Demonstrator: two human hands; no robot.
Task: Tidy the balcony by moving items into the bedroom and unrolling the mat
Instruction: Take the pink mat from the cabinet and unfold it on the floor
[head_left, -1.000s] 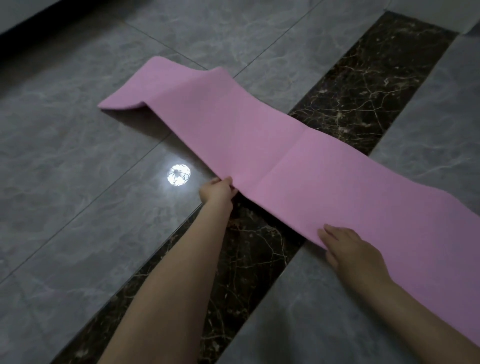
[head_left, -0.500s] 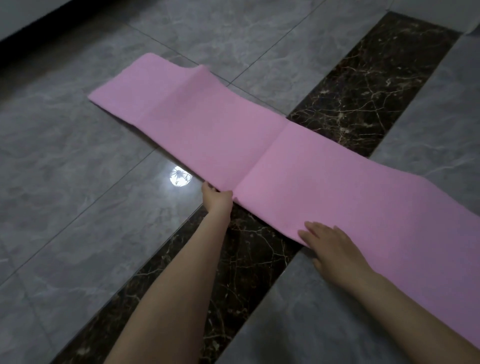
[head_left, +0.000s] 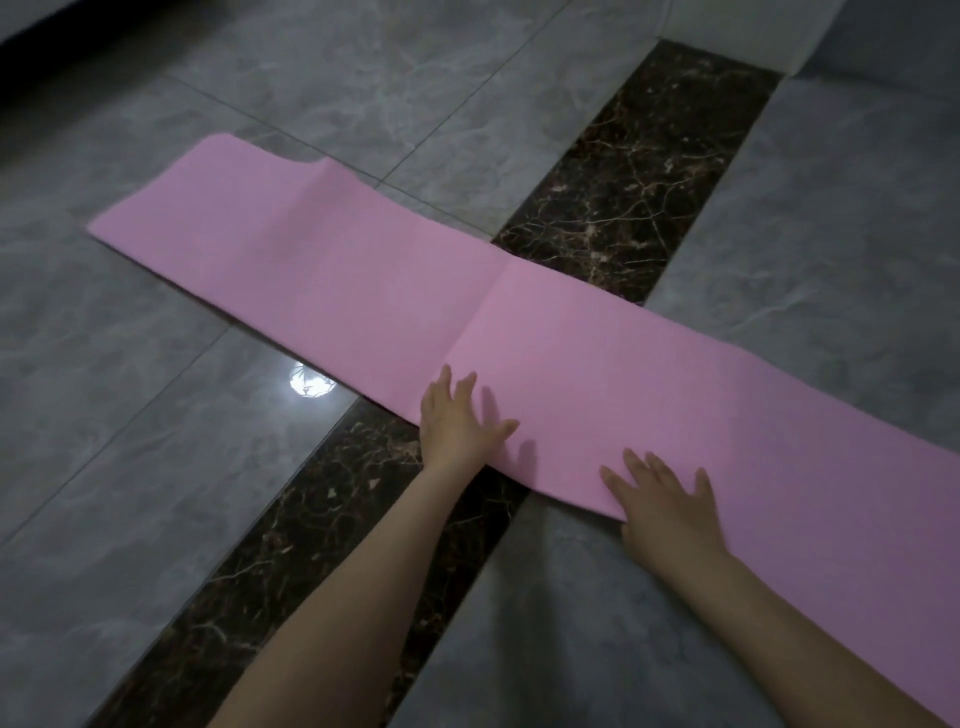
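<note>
Mat (head_left: 519, 332) lay unrolled across floor (head_left: 156, 467), upper left to lower right. Left hand (head_left: 457, 421) and right hand (head_left: 662, 501) flat, fingers spread, pressed on near edge, center frame.

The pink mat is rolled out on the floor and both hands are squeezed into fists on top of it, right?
Not quite. The pink mat is rolled out on the floor, but the hands are not fists. In the head view the left hand and the right hand both lie flat on the mat's near edge, fingers straight and spread.
</note>
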